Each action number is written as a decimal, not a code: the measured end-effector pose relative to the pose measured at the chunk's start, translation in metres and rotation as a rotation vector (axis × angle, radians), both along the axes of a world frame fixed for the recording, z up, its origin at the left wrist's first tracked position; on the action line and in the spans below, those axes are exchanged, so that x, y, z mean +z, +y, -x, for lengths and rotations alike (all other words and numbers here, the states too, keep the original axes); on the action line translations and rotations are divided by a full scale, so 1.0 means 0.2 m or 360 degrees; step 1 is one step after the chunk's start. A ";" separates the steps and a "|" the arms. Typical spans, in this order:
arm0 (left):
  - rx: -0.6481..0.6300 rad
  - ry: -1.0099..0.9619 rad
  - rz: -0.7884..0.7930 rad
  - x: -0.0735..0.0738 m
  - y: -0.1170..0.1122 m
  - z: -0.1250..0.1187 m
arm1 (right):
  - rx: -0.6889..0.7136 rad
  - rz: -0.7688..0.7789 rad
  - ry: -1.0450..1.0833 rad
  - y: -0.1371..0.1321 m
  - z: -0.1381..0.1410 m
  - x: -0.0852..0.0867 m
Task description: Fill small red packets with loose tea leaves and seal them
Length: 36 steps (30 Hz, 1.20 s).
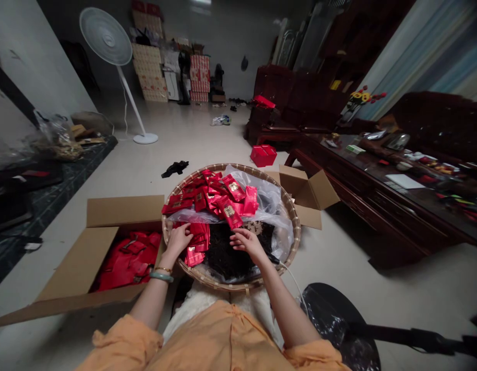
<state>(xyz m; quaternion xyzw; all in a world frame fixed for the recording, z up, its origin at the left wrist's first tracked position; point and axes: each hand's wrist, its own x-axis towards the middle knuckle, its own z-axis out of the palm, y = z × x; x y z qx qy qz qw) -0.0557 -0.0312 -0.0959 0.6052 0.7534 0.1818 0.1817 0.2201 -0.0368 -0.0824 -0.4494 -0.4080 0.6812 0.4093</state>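
A round woven basket (296, 226) sits in front of me, lined with clear plastic. Dark loose leaves that look like tea (223, 252) fill its near part. Shiny red packets (211, 193) with gold print are heaped on the plastic at the far side. At the basket's left lies a neat stack of red packets (200, 237). My left hand (179, 240) is at the left edge of this stack, fingers loosely bent and apart. Over the dark leaves hovers my right hand (246, 243), fingers spread, just below the nearest packet of the heap; nothing shows in it.
An open cardboard box (76, 257) of red packets stands at left. Another open box (310, 193) is behind the basket at right, near a red box (263, 155). A long dark table (362, 180) runs along the right. A white fan (145, 138) stands farther back.
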 end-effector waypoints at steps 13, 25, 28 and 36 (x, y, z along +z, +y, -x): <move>-0.0085 0.0212 -0.0028 0.06 -0.04 -0.11 | -0.0056 -0.0502 -0.1199 0.05 0.15 -0.16; -0.0226 0.0125 -0.0469 0.30 -0.07 -0.05 | -0.0273 -0.0548 -0.0293 0.37 0.19 0.27; -0.0131 0.0018 -0.0658 0.38 -0.08 -0.06 | -0.0293 -0.0690 -0.0356 0.34 0.21 0.35; -0.0292 -0.0833 -0.0683 0.40 -0.05 -0.25 | 0.0133 -0.1392 -0.0704 0.04 0.29 0.31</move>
